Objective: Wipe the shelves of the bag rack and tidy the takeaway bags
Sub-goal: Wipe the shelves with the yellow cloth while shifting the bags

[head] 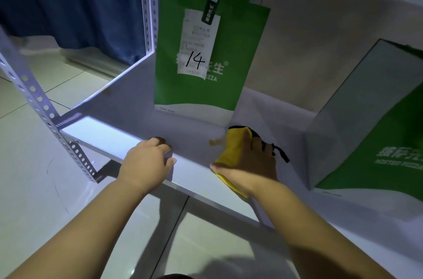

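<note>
A green takeaway bag [207, 50] with a white receipt marked "14" stands upright at the back of the white shelf [109, 134]. A second green and grey bag [370, 123] stands at the right, nearer the front. My right hand [249, 162] presses a yellow cloth [233, 146] with a black edge flat onto the shelf in front of the first bag. My left hand [148, 159] rests on the shelf's front edge, fingers curled over it.
Perforated metal rack uprights stand at the left front [41, 104] and left back [150, 4]. A dark blue curtain [75, 4] hangs behind the rack. Pale floor tiles [34, 198] lie below and to the left.
</note>
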### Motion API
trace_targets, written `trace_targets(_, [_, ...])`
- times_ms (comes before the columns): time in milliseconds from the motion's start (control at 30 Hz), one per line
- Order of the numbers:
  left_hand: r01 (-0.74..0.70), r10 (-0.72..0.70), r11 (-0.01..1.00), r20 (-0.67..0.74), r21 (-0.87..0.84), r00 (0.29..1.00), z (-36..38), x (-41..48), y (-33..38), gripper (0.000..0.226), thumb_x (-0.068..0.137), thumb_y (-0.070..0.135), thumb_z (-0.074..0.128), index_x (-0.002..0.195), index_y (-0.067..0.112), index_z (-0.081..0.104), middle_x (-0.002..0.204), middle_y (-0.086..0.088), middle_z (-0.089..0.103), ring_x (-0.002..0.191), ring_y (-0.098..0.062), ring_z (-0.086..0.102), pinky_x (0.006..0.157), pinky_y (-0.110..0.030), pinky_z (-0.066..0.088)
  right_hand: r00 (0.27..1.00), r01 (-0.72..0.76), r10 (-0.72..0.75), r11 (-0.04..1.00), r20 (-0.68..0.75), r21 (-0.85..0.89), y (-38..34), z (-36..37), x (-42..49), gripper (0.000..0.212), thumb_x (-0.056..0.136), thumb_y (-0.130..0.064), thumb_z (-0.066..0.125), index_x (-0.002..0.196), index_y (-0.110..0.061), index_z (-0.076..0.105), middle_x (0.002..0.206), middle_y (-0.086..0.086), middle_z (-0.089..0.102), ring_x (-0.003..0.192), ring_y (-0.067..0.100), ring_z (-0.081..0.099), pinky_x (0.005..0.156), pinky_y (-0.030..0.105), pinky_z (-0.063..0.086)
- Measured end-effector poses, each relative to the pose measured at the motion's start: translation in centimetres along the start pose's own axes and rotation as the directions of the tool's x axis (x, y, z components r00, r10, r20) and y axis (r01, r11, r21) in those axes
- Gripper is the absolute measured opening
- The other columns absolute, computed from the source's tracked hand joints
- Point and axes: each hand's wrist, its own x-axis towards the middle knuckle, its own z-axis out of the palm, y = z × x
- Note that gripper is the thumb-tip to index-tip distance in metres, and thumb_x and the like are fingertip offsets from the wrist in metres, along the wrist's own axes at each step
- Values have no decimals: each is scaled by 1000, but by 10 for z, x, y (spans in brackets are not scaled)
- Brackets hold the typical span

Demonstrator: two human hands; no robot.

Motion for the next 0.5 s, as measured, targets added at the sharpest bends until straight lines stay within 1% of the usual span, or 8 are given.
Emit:
trace_targets(67, [0,0,1000,-4,-12,1000,-1,1,-1,31,88,41,54,111,23,65,118,5,57,101,-20,55,81,-27,42,1000,25,-25,999,12,34,-13,4,3,97,45,-82,54,126,-35,25,125,1,36,115,32,36,94,44,32])
trace_targets(100, [3,-3,1000,-2,-16,1000,-1,2,-2,30,88,41,55,110,24,65,119,5,57,101,-19,55,80,-26,42,999,33,-33,999,32,14,-20,8,4,99,43,-84,51,125,-35,25,124,1,36,113,31,36,92,43,32])
trace_targets(167, [2,-2,1000,5,-22,1000,-1,3,-4,29,88,41,55,110,26,66,120,5,57,103,-18,55,81,-26,42,995,48,-41,996,90,-76,-34,17,7,108,43,-88,45,131,-30,24,127,3,35,113,31,34,93,44,31])
trace_targets(233, [0,0,1000,17,-22,1000,-1,3,-5,27,89,38,54,112,28,66,122,5,56,105,-18,55,81,-26,43,989,81,-67,991,129,-109,-49,23,12,109,45,-90,43,133,-26,27,129,4,35,113,32,33,93,45,30])
trace_targets(333, [-11,12,999,38,-32,999,0,3,-9,26,90,32,53,113,27,66,124,5,56,108,-20,54,83,-28,45,980,136,-128,990,151,-47,-55,24,18,99,49,-86,45,129,-29,32,129,3,37,114,31,33,94,44,31])
trace_targets(400, [-23,26,998,47,-54,999,-1,1,-10,25,91,27,52,111,23,67,123,3,57,109,-22,54,85,-30,46,968,199,-193,980,163,-22,-46,21,14,92,51,-82,46,128,-37,28,126,1,38,113,30,33,93,43,31])
trace_targets(467, [-59,60,998,40,-29,997,0,-1,-10,24,92,23,50,108,19,67,120,-1,60,109,-23,52,89,-32,46,948,278,-266,960,176,-43,-29,18,4,82,51,-80,45,123,-44,25,122,0,40,111,29,34,88,42,33])
trace_targets(500, [-67,67,998,42,-8,997,1,-3,-10,24,92,21,49,109,19,66,122,0,59,111,-23,49,91,-32,45,945,286,-272,956,179,-57,-18,16,0,78,52,-79,44,120,-44,27,120,0,41,110,29,35,87,41,33])
